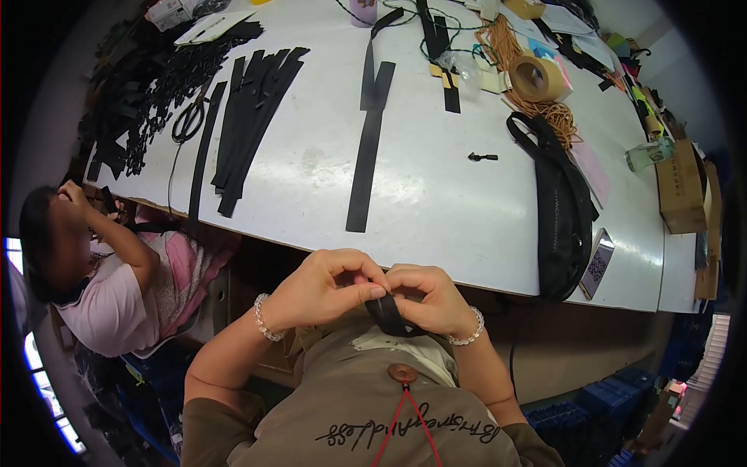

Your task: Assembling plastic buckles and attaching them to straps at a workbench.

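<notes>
black strap (pixel 391 315), a short folded length of webbing, sits pinched between both hands just in front of the person's chest, below the near edge of the white tabletop (pixel 436 194). the left hand (pixel 327 288) closes its thumb and fingers on the upper end; the right hand (pixel 428 300) curls around the same end from the other side, fingertips touching those of the left. most of the strap is covered by the fingers, so how it is folded, and whether anything small is held with it, cannot be made out; only a dark loop hangs out below the right palm. both wrists wear bead bracelets.

on the tabletop, well apart from the hands, a long black strip (pixel 369 148) lies lengthwise, with a fan of more black strips (pixel 249 117) further left and scissors (pixel 189 121) beside them. a black bag (pixel 560 210) lies to the right, its lower end over the tabletop edge, and a flat card (pixel 597 263) lies just beside it. a tape roll (pixel 537 78) and orange cord (pixel 560 117) lie beyond the bag. a small black part (pixel 482 157) lies alone; its kind is too small to tell. the far clutter is bent by the lens. a seated person (pixel 109 272) at lower left is partly cut off by the dark rim.
</notes>
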The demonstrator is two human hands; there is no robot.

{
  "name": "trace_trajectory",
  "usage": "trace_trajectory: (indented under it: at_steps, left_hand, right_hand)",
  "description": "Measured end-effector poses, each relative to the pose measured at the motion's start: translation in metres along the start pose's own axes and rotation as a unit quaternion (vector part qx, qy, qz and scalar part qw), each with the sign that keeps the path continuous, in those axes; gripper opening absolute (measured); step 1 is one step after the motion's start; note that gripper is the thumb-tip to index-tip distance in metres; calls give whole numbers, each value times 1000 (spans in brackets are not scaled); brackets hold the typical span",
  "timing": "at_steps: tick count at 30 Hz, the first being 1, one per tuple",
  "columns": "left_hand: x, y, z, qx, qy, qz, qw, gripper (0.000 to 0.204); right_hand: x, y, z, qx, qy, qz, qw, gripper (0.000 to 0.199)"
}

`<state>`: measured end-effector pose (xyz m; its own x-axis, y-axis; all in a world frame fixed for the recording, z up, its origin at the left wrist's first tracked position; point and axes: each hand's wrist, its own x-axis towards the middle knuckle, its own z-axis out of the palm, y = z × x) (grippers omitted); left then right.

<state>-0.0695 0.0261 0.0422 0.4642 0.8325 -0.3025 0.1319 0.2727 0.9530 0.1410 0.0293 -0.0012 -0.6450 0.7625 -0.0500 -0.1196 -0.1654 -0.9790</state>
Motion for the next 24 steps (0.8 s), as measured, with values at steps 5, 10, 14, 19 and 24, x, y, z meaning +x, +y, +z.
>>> trace_trajectory:
  at_steps: [5,10,14,19,24]
  left_hand:
    - [2,-2,-4,-80,-29,-15,996,11]
    - [-4,3,1,-122,-41,-12,992,11]
    - [-11,-3,4,-175,-54,-20,983,11]
    - [-25,-11,12,-194,-71,-30,978,11]
    - [-31,-14,18,-215,-58,-83,971,14]
  right_hand:
    - [0,-12,11,-142,61,-64,986,13]
    - [-5,-17,21,-200,110,-178,957,15]
    - [-9,-14,26,-226,110,-216,943,16]
    - [-18,-14,28,-224,78,-237,942,14]
    - [-27,-16,29,-180,45,-160,970,10]
